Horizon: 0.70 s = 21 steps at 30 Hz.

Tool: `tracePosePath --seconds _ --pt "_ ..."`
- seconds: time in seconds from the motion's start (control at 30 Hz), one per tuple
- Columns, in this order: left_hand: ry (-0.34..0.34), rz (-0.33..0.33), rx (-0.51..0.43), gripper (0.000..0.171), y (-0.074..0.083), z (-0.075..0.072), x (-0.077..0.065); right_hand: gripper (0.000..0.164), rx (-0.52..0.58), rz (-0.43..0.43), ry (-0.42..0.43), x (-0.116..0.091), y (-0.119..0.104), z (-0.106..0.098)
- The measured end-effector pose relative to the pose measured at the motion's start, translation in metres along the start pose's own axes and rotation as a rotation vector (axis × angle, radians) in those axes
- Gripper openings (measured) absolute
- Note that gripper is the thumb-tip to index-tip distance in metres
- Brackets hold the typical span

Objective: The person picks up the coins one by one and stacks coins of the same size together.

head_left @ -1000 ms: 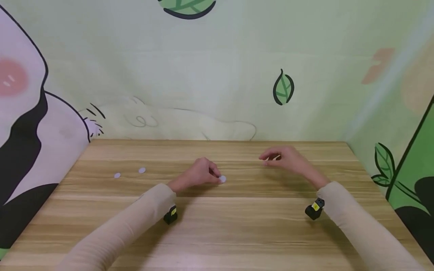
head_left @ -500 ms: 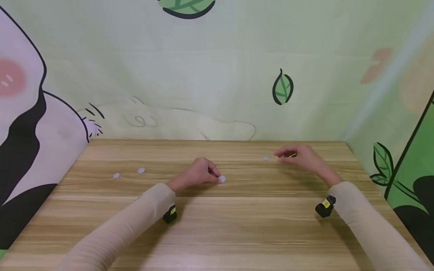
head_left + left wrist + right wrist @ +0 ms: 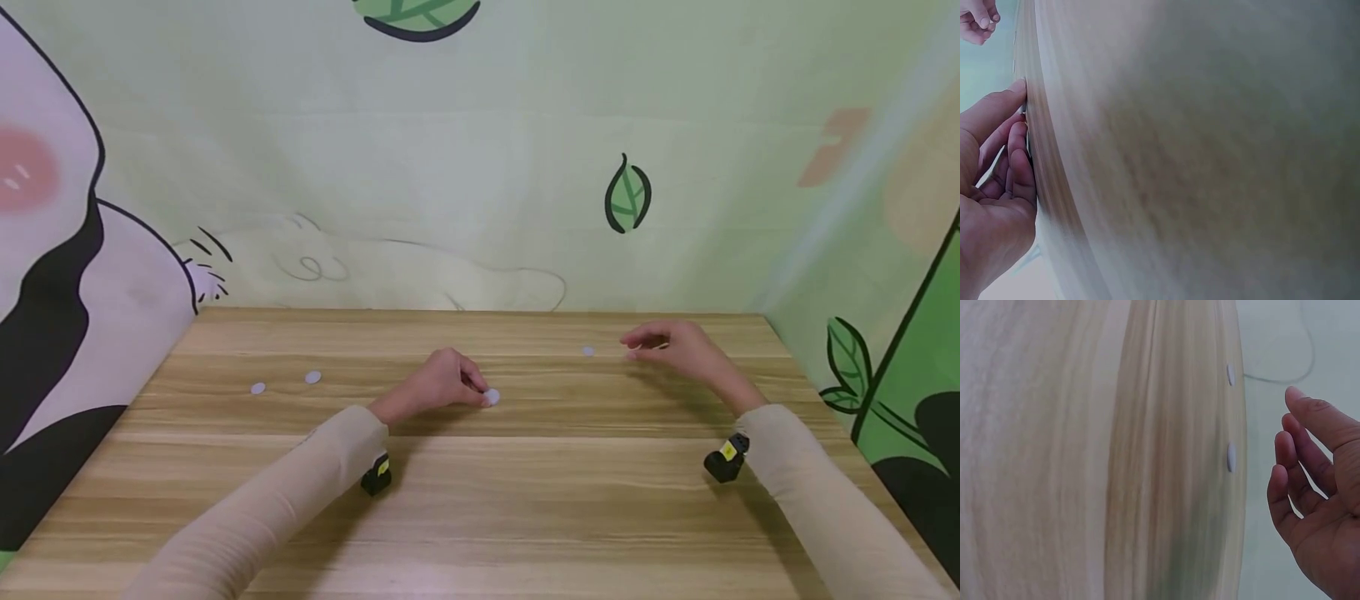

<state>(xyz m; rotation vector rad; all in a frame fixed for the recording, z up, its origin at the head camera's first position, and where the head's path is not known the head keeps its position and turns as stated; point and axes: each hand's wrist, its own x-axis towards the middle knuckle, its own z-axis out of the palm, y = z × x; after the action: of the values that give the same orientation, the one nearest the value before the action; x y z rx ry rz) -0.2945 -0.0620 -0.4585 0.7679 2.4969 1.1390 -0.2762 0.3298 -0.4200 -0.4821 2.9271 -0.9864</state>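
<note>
My left hand (image 3: 447, 382) is low over the table, thumb and curled fingertips pinching the edge of a small white disc (image 3: 492, 397). In the left wrist view, the fingertips of this left hand (image 3: 1000, 156) come right down to the wood. To the right, my right hand (image 3: 670, 346) hovers near the back of the table with loosely bent fingers. A white disc (image 3: 588, 351) lies flat just left of its fingertips. In the right wrist view, the right hand (image 3: 1319, 475) shows a gap between thumb and fingers, beside a nearer disc (image 3: 1231, 457) and a farther disc (image 3: 1230, 374).
Two more white discs, a left one (image 3: 258, 388) and a right one (image 3: 312, 377), lie on the left part of the wooden table (image 3: 525, 517). A pale green printed wall cloth (image 3: 480, 167) rises behind the table's back edge.
My right hand has shifted to the right, bringing the white disc left of its fingertips into view. The left hand stays in place at its disc.
</note>
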Motion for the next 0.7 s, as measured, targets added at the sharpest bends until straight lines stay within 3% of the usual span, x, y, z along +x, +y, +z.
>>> tracePosePath --seconds 0.4,0.7 --pt "-0.003 0.006 -0.001 0.013 -0.001 -0.002 -0.001 0.027 -0.015 0.036 0.031 -0.001 0.014 0.006" --pt "-0.014 0.002 0.006 0.013 -0.002 -0.002 -0.001 0.039 0.025 0.171 0.062 -0.002 0.028 0.014"
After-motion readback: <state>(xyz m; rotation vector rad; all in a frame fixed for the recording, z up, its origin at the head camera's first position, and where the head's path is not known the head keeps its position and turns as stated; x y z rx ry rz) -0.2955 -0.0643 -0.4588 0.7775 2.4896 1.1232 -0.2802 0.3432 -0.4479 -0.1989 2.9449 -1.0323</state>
